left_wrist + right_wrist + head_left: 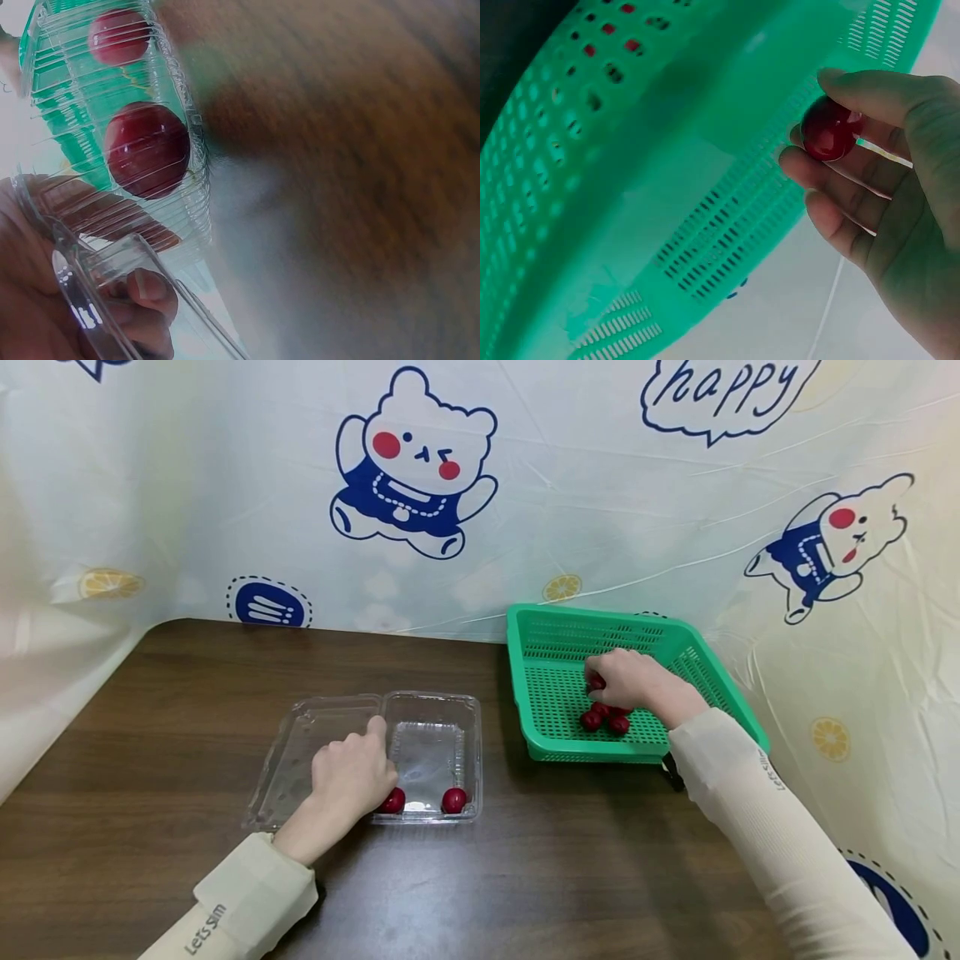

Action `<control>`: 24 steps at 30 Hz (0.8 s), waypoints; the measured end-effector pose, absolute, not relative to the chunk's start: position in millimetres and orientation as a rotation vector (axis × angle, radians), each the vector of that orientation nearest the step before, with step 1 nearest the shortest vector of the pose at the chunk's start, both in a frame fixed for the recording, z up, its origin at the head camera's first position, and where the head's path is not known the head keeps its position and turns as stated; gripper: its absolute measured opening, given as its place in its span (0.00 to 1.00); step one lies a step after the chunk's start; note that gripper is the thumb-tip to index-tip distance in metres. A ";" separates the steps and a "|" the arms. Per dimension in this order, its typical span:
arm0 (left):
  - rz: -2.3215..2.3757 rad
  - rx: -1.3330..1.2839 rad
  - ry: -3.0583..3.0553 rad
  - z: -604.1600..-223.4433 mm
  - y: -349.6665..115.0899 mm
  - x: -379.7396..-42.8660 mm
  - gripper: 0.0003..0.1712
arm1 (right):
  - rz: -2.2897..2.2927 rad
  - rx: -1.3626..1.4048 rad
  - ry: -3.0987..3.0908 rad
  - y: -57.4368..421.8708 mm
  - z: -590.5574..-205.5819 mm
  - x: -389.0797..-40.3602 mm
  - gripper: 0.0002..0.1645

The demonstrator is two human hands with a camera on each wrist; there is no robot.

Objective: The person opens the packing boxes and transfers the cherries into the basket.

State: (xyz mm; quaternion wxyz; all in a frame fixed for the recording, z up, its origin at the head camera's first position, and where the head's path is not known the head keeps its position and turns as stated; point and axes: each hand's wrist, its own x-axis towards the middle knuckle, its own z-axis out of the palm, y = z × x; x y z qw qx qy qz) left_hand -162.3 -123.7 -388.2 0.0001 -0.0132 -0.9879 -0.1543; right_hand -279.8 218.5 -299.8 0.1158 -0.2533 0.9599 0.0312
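Note:
My right hand [633,681] reaches over the green basket [536,727] and pinches a dark red cherry [829,129] between thumb and fingertips. Beneath it, several more cherries [592,720] lie on the basket's mesh floor. On the left, a clear plastic clamshell box [427,743] lies open on the table, its lid [300,752] folded out to the left. My left hand [352,772] grips the box along the side where the lid joins, fingers curled at the wall in the left wrist view. Two cherries sit at the box's near end, one [453,800] in the right corner, the other [393,800] partly behind the hand.
The brown wooden table [465,893] carries both containers, with the basket standing to the right of the box. A pale printed sheet [570,485] with cartoon bears hangs behind the table and along its right side, close to the basket.

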 end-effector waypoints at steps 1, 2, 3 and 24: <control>-0.484 -0.042 -3.104 -388.4 -123.5 -162.6 0.13 | 0.101 -0.742 2.807 220.1 -301.4 -279.6 0.09; -0.485 -0.041 -3.104 -388.4 -123.4 -163.0 0.13 | 0.111 -0.744 2.805 221.4 -302.8 -279.2 0.09; -0.484 -0.039 -3.105 -388.5 -123.3 -163.2 0.13 | 0.120 -0.746 2.800 222.8 -304.3 -278.9 0.09; -0.482 -0.045 -3.089 -390.6 -122.9 -163.2 0.13 | 0.159 -0.728 2.765 238.5 -319.8 -275.1 0.15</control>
